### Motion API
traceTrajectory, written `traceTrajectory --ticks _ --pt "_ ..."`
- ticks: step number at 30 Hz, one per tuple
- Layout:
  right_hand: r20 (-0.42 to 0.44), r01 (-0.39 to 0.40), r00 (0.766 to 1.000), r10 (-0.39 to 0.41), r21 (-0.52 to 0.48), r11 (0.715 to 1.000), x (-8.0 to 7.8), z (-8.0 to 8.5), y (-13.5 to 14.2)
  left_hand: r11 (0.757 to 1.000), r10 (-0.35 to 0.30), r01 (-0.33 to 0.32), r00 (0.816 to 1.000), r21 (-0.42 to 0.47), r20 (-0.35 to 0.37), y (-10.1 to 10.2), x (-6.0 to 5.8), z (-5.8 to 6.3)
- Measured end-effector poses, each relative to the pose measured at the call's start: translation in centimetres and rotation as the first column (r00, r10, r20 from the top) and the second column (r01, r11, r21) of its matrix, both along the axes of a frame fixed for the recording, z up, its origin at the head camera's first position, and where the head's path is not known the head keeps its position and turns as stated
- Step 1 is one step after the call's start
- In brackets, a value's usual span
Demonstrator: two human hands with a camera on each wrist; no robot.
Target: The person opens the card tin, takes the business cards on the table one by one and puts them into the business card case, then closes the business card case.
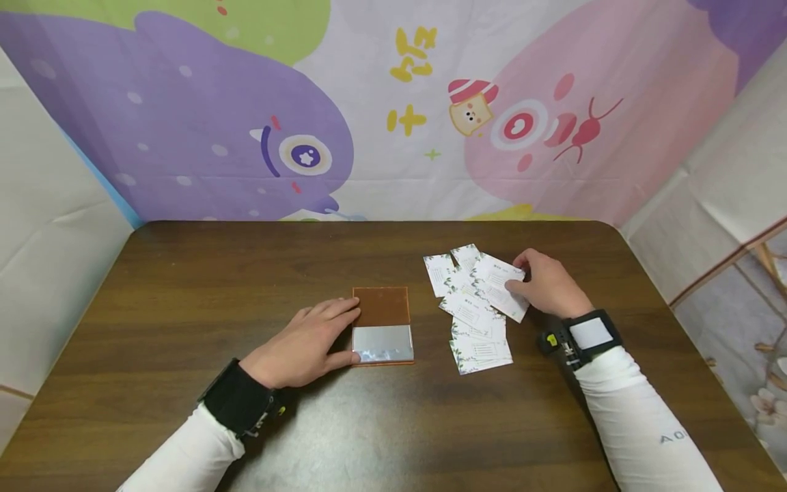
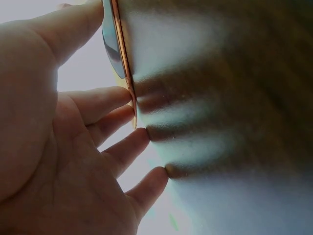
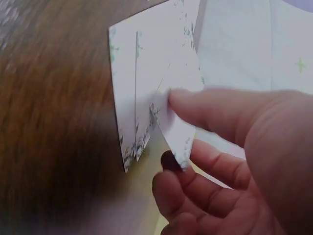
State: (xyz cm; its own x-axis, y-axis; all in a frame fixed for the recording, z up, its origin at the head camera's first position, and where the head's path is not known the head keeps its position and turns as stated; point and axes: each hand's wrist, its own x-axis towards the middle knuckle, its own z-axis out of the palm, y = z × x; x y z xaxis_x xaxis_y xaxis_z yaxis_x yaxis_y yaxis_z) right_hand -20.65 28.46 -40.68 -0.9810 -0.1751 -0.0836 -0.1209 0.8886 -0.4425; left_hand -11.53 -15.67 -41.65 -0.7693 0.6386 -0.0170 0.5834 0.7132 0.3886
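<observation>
A flat rectangular piece, orange-brown on its far half and shiny silver on its near half, lies on the table. At its left edge rests my left hand, fingers mostly straight and thumb by the silver half. In the left wrist view its thin orange rim meets the fingers, while other fingertips touch the table. To the right, several white cards with green leaf borders overlap in a spread pile. My right hand pinches the topmost card by its right side, thumb above and fingers beneath.
The brown wooden table runs back to a cartoon-printed cloth. Pale cloth panels stand at both sides. Both wrists wear black straps.
</observation>
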Motion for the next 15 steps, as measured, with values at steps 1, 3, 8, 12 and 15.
traceTrajectory --ticks 1,3,8,12,15 --pt "-0.007 0.008 1.000 -0.008 -0.011 1.000 0.01 0.03 0.00 1.000 -0.002 0.002 1.000 0.001 -0.001 -0.01 -0.01 -0.01" --pt "-0.030 0.019 0.999 -0.019 -0.030 0.999 0.05 0.12 -0.03 1.000 -0.004 0.004 1.000 0.002 -0.003 -0.02 -0.01 -0.01" --pt "-0.093 0.012 0.996 -0.017 -0.057 0.998 -0.03 0.25 -0.01 1.000 -0.008 0.008 1.000 0.001 -0.008 -0.02 -0.04 0.05" --pt "-0.093 0.004 0.996 -0.012 -0.080 0.997 -0.03 0.45 0.21 1.000 -0.007 0.007 1.000 -0.001 -0.001 -0.04 -0.04 0.11" --pt "-0.073 -0.001 0.997 -0.007 -0.102 0.995 0.05 0.69 0.35 1.000 -0.007 0.007 1.000 -0.002 0.005 -0.05 -0.03 0.11"
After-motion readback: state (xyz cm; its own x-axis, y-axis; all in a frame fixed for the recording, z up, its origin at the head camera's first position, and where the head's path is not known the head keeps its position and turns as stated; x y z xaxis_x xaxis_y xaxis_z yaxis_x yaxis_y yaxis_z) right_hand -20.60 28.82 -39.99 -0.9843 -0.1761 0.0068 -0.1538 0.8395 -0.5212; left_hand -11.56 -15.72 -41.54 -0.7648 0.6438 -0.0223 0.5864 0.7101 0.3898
